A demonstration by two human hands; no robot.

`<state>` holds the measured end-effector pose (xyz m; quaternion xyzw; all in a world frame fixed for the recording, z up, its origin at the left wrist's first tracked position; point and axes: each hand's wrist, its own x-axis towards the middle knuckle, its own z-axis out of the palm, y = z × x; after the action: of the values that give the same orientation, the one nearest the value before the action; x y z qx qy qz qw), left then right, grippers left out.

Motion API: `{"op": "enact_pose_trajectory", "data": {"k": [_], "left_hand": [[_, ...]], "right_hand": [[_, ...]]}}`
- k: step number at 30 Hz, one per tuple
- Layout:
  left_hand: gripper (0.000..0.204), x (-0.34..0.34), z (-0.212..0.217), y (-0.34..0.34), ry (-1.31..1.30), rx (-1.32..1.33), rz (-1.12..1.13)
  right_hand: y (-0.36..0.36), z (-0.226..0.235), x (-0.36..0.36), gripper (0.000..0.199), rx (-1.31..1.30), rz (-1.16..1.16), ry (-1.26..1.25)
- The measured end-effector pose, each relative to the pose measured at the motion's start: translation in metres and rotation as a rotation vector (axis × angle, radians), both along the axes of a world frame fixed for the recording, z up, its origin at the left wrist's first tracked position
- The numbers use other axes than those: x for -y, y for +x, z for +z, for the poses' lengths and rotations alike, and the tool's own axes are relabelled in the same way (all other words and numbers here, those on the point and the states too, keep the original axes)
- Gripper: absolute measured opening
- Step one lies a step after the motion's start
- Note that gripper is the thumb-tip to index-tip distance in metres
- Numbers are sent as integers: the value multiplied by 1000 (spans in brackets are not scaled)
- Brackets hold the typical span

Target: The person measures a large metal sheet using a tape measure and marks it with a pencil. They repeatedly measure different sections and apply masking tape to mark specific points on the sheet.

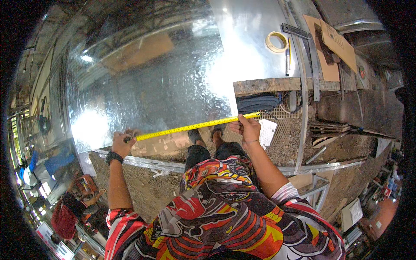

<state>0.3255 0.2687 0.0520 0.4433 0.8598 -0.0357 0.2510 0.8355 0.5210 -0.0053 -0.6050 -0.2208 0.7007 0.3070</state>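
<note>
A yellow tape measure (186, 128) is stretched between my two hands along the near edge of a shiny galvanized metal sheet (143, 82). My left hand (124, 143) is closed around the dark case of the tape at the sheet's near left. Toward the right, my right hand (247, 129) pinches the blade close to its free end, by the sheet's right corner. The blade's tip sticks out a little past my fingers. The sheet mirrors the roof and surroundings, and part of the tape's case is hidden by my fingers.
A roll of masking tape (276, 42), a pen (287, 58) and a metal square (314, 60) lie on the bench at the far right, beside cardboard pieces (338, 43). Metal rails (147, 163) run across the gravel ground. Another person (65, 214) is at the lower left.
</note>
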Motion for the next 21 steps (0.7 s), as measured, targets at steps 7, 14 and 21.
{"op": "enact_pose_trajectory", "data": {"k": [7,14,21], "left_hand": [[39,-5,3,2,-6,25,17],[39,-11,5,12,-6,-13,47],[45,-8,-18,3,113,280,190]], "right_hand": [[6,-33,4,26,157,85,96],[-3,-7,1,23,115,43,53],[12,-59,8,21,373,167,321]]}}
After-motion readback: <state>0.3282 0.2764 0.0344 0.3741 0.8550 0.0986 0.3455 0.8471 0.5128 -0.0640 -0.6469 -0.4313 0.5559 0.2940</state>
